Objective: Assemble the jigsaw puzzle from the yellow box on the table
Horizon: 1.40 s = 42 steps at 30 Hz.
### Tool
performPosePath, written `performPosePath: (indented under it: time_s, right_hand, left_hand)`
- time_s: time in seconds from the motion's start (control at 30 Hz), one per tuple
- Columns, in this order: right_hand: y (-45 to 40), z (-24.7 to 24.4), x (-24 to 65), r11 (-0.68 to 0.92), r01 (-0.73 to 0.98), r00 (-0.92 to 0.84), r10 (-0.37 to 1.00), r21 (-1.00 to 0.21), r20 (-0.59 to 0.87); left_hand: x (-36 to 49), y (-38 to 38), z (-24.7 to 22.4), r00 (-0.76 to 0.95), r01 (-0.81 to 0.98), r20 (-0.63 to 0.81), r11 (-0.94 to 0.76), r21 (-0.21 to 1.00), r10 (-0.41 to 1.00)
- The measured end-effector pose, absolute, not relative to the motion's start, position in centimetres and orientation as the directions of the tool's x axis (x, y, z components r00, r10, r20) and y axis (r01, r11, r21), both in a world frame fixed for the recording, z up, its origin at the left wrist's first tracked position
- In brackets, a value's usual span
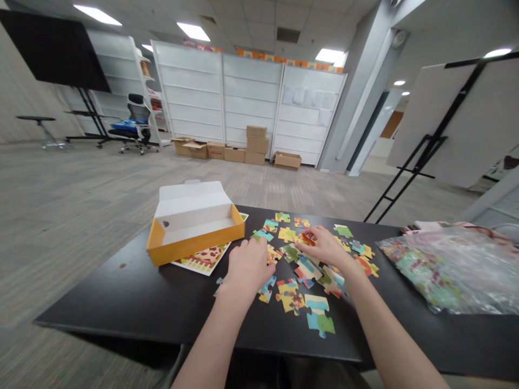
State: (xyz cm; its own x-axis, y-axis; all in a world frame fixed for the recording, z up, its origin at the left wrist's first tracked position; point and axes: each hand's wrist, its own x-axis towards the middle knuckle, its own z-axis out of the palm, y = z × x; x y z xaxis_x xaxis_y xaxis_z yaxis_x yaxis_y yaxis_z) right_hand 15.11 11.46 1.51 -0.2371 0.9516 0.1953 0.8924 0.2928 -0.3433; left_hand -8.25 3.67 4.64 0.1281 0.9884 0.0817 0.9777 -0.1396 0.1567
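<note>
- Grey carpeted room, with a black table (162, 308) across the lower part of the frame.
- Jigsaw pieces (318, 316) lie scattered, picture side up, mid-table right of centre.
- Left hand (247, 265): palm down among the pieces, fingers bunched against the table; whether it holds anything is hidden.
- Right hand (320, 246): fingers slightly curled, tips on a red-orange piece (307, 239); cannot tell whether it is gripped.
- Orange box (194, 244), white inside, sits left of the hands, partly on a picture card (205, 259).
- Clear plastic bag (446, 270) with colourful printing lies at the table's right end.
- Cardboard boxes (247, 143) stand along white shelving panels (251, 92) at upper middle.
- Office chair (135, 127) at upper left; white board on a black easel (441, 119) at upper right.
</note>
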Motion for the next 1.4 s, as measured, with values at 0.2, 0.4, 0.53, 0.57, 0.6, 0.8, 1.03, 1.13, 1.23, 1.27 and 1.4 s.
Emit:
performPosePath:
  time_s: [0.2, 0.4, 0.53, 0.57, 0.6, 0.8, 1.03, 1.13, 1.23, 1.27, 1.4]
  right_hand:
    - [12.0, 0.9, 14.9, 0.404, 0.761, -0.239, 0.902, -0.507, 0.36]
    - [12.5, 0.3, 15.6, 0.424, 0.809, -0.237, 0.869, -0.407, 0.434]
    - [12.5, 0.4, 16.1, 0.414, 0.83, -0.256, 0.879, -0.374, 0.403]
    - [12.4, 0.4, 16.1, 0.411, 0.833, -0.26, 0.882, -0.37, 0.393]
    - [12.4, 0.4, 16.1, 0.405, 0.838, -0.26, 0.885, -0.366, 0.385]
    - [12.5, 0.3, 16.1, 0.398, 0.841, -0.255, 0.89, -0.368, 0.378]
    - [12.5, 0.4, 16.0, 0.41, 0.831, -0.256, 0.883, -0.377, 0.394]
    - [12.3, 0.5, 15.9, 0.411, 0.832, -0.26, 0.883, -0.374, 0.392]
    - [12.2, 0.7, 15.7, 0.412, 0.833, -0.267, 0.884, -0.368, 0.384]
    - [12.1, 0.7, 15.7, 0.41, 0.834, -0.266, 0.885, -0.369, 0.382]
    - [12.0, 0.9, 15.3, 0.409, 0.809, -0.241, 0.886, -0.422, 0.397]
  left_hand:
    - [-8.1, 3.4, 4.9, 0.121, 0.982, 0.054, -0.128, 0.138, 0.991]
    - [-8.4, 3.4, 4.9, 0.141, 0.978, 0.06, -0.148, 0.148, 0.988]
    - [-8.5, 3.4, 5.0, 0.211, 0.961, 0.015, -0.21, 0.178, 0.977]
    - [-8.5, 3.3, 5.0, 0.223, 0.958, 0.002, -0.22, 0.184, 0.975]
    - [-8.5, 3.3, 5.0, 0.23, 0.956, -0.01, -0.225, 0.187, 0.973]
    - [-8.5, 3.1, 5.1, 0.219, 0.962, -0.075, -0.203, 0.181, 0.973]
    - [-8.6, 3.2, 5.1, 0.196, 0.963, -0.136, -0.165, 0.212, 0.971]
    - [-8.8, 3.2, 5.0, 0.22, 0.959, -0.132, -0.19, 0.213, 0.967]
    - [-9.0, 3.2, 4.9, 0.237, 0.952, -0.138, -0.202, 0.23, 0.962]
    - [-9.1, 3.2, 4.9, 0.241, 0.95, -0.14, -0.204, 0.236, 0.96]
    - [-9.3, 3.2, 4.7, 0.273, 0.942, -0.125, -0.238, 0.237, 0.954]
